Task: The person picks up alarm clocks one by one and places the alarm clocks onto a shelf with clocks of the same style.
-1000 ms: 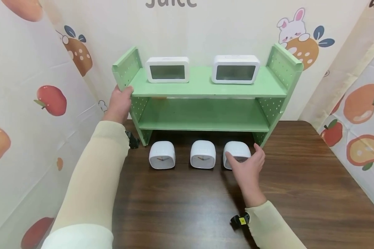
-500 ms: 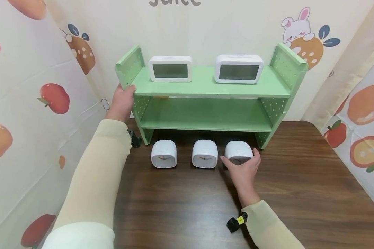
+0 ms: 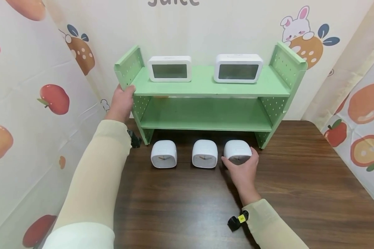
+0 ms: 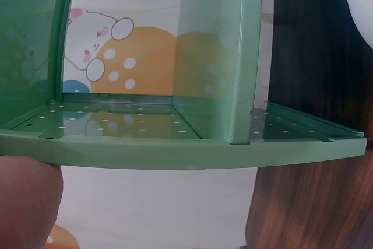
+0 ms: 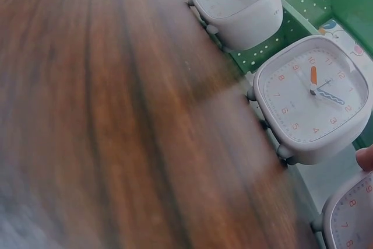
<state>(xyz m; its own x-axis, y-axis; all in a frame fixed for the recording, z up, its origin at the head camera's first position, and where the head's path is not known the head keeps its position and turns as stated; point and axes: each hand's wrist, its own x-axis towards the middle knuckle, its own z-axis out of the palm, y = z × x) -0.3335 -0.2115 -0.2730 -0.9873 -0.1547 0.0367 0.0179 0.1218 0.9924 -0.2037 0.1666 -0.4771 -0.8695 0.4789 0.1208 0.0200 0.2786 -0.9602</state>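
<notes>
My left hand (image 3: 121, 102) grips the left side panel of a green two-tier shelf rack (image 3: 205, 112), thumb in front and the other fingers hidden behind. In the left wrist view, part of that hand (image 4: 26, 202) shows below the panel's edge (image 4: 145, 154). My right hand (image 3: 244, 171) holds the rightmost white alarm clock (image 3: 237, 148) on the table, with thumb at its left side and fingers at its right. Only a corner of this clock (image 5: 352, 217) enters the right wrist view. A middle clock (image 3: 204, 152) and a left clock (image 3: 163, 153) stand beside it in a row.
Two white digital clocks with dark screens, a left one (image 3: 170, 70) and a right one (image 3: 238, 69), stand on the upper tier. The rack rests at the back of the dark wooden table (image 3: 180, 204), against a printed curtain (image 3: 205, 31).
My right hand has lowered its thumb from the front of the right clock to its left side and closed around it. The left hand keeps its grip on the rack.
</notes>
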